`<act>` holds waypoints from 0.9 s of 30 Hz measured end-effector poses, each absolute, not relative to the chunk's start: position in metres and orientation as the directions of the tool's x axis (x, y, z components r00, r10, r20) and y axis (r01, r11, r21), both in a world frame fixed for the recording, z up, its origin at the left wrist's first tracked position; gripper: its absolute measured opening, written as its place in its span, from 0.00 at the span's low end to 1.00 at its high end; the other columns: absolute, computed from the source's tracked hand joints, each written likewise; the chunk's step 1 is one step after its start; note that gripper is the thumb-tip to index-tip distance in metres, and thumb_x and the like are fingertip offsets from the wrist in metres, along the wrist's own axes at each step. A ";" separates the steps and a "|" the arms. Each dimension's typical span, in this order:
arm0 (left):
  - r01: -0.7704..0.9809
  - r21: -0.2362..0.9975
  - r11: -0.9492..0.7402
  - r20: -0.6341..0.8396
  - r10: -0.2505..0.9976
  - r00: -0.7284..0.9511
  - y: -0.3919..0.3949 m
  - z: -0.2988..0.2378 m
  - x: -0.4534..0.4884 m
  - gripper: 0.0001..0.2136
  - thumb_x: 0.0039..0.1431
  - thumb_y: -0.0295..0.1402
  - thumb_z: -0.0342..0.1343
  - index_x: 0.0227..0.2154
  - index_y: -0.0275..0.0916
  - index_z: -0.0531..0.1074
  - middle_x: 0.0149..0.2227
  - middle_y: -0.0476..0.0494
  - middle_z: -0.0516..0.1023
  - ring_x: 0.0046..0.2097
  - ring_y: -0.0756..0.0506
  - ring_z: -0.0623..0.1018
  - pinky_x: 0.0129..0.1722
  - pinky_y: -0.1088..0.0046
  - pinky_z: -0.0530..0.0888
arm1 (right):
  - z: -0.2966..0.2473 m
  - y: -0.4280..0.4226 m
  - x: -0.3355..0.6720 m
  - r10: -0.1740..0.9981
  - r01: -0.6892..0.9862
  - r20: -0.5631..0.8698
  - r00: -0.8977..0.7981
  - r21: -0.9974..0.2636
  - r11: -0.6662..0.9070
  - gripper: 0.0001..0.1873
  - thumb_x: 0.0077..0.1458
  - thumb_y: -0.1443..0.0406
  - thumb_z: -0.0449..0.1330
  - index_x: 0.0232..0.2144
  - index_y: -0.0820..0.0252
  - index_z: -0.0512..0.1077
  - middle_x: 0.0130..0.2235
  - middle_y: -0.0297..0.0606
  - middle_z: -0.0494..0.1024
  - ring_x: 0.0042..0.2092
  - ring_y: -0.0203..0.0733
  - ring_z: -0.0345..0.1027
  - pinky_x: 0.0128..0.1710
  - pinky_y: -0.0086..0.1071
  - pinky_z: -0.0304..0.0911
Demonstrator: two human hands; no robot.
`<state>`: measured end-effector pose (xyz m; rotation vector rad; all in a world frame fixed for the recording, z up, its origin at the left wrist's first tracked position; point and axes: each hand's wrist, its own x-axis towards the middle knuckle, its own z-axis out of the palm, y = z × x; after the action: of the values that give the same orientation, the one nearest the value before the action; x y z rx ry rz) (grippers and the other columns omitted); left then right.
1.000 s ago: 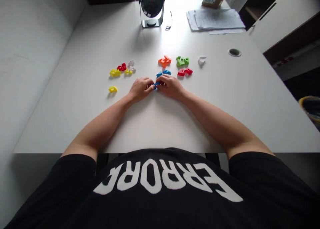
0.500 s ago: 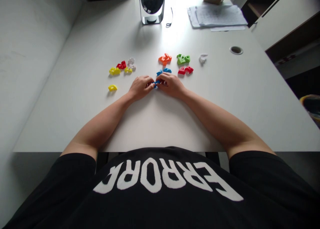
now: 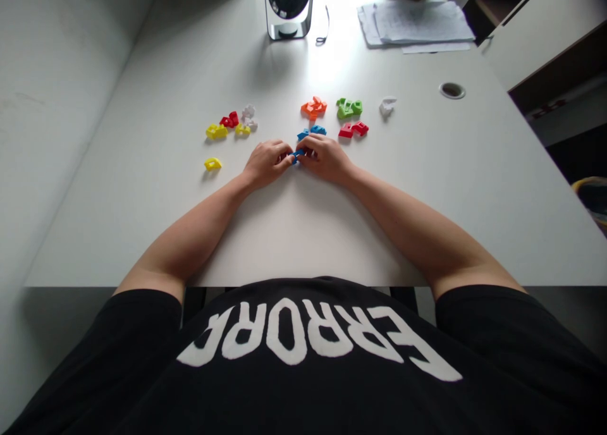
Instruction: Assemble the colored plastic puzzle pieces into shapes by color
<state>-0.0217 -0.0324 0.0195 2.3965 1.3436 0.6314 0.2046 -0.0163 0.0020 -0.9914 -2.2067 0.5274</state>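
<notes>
The head camera looks forward and steeply down across the white desk

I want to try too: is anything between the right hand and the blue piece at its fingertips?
Nothing visible: the right hand and left hand hold the blue piece between them. The other blue pieces lie beyond the right hand, out of the way.

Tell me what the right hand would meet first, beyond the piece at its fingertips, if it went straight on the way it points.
Beyond the small blue piece, the right hand would probably meet the left hand, whose fingers face it; the exact gap is hard to judge.
</notes>
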 end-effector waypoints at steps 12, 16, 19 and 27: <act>0.720 0.478 -0.503 0.216 0.862 0.459 -0.032 0.019 -0.022 0.13 0.68 0.39 0.54 0.42 0.40 0.82 0.39 0.41 0.80 0.41 0.41 0.77 0.47 0.63 0.70 | 0.002 -0.016 0.204 0.774 0.509 0.388 -0.501 -0.591 0.626 0.09 0.62 0.62 0.62 0.42 0.58 0.79 0.41 0.42 0.79 0.38 0.44 0.68 0.40 0.37 0.63; 0.723 0.474 -0.503 0.213 0.862 0.460 -0.033 0.020 -0.022 0.13 0.68 0.39 0.54 0.42 0.40 0.82 0.39 0.41 0.81 0.40 0.42 0.77 0.46 0.63 0.70 | 0.001 -0.015 0.205 0.770 0.507 0.389 -0.505 -0.588 0.630 0.09 0.62 0.62 0.62 0.42 0.58 0.79 0.41 0.42 0.79 0.38 0.45 0.68 0.41 0.37 0.63; 0.723 0.475 -0.502 0.210 0.862 0.461 -0.033 0.020 -0.022 0.13 0.68 0.40 0.54 0.42 0.41 0.82 0.40 0.41 0.81 0.40 0.42 0.77 0.46 0.63 0.71 | 0.000 -0.015 0.205 0.768 0.497 0.398 -0.502 -0.594 0.632 0.09 0.63 0.61 0.61 0.42 0.58 0.79 0.40 0.41 0.78 0.38 0.44 0.68 0.40 0.37 0.63; 0.730 0.465 -0.502 0.205 0.863 0.462 -0.033 0.018 -0.023 0.14 0.69 0.41 0.53 0.43 0.42 0.82 0.41 0.41 0.82 0.43 0.41 0.78 0.47 0.62 0.71 | 0.000 -0.016 0.205 0.761 0.505 0.403 -0.508 -0.577 0.642 0.07 0.63 0.62 0.62 0.41 0.57 0.79 0.40 0.40 0.78 0.38 0.43 0.69 0.40 0.35 0.64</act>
<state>-0.0228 -0.0329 0.0183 2.4045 1.3553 0.6037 0.2053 -0.0155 0.0004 -0.9811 -2.2168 0.5163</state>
